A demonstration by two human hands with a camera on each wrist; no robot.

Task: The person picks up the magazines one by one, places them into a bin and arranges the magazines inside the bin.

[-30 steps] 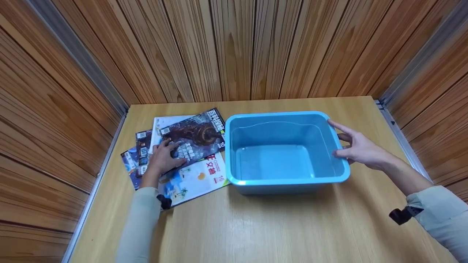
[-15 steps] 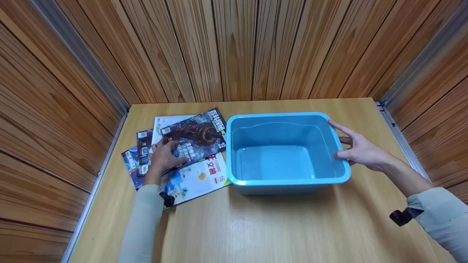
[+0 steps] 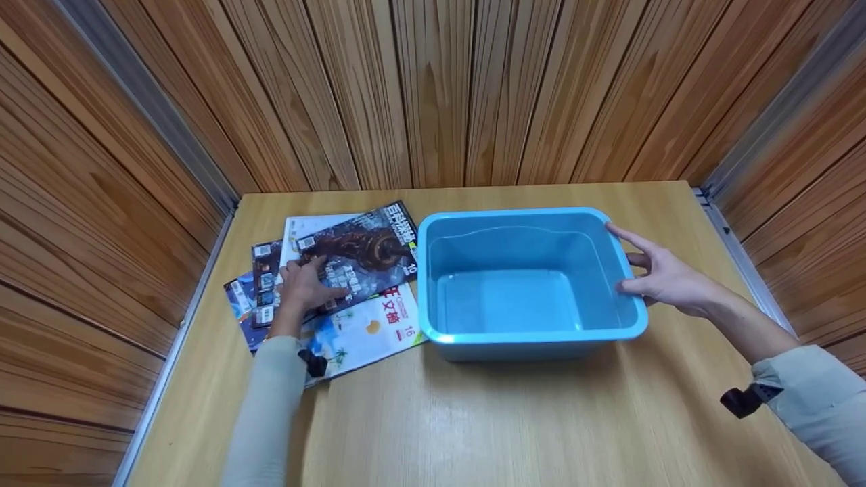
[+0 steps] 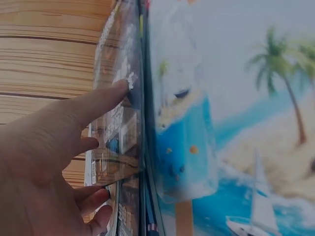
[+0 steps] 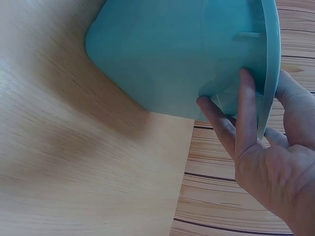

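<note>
Left hand: your left hand (image 3: pixel 302 287) lies on the fanned magazines (image 3: pixel 338 284) at left centre of the head view. Fingers are spread nearly straight on the dark-covered top magazine (image 3: pixel 365 253); the left wrist view shows a fingertip (image 4: pixel 120 88) at the edge of a cover, nothing gripped.

Right hand: your right hand (image 3: pixel 666 277) is at the right wall of the blue tub (image 3: pixel 534 338), right of centre. Thumb sits over the rim inside, fingers (image 5: pixel 246 113) run down the outer wall under the lip. A light clasp on the rim, not a clench.

Tub: upright on the wooden table (image 3: pixel 514 419), open side up, nothing visible inside. Its left wall is just beside the magazines, possibly touching the white beach cover (image 3: pixel 362 331); can't tell.

Step in hand: judged as steadying the tub while you single out the top magazine.

Next move: likely calls for curling the left fingers under the dark cover's edge to lift that one alone, then carrying it right over the near rim. Keep the right-hand clasp so the tub does not slide.

Risk: glossy covers may drag together.
</note>
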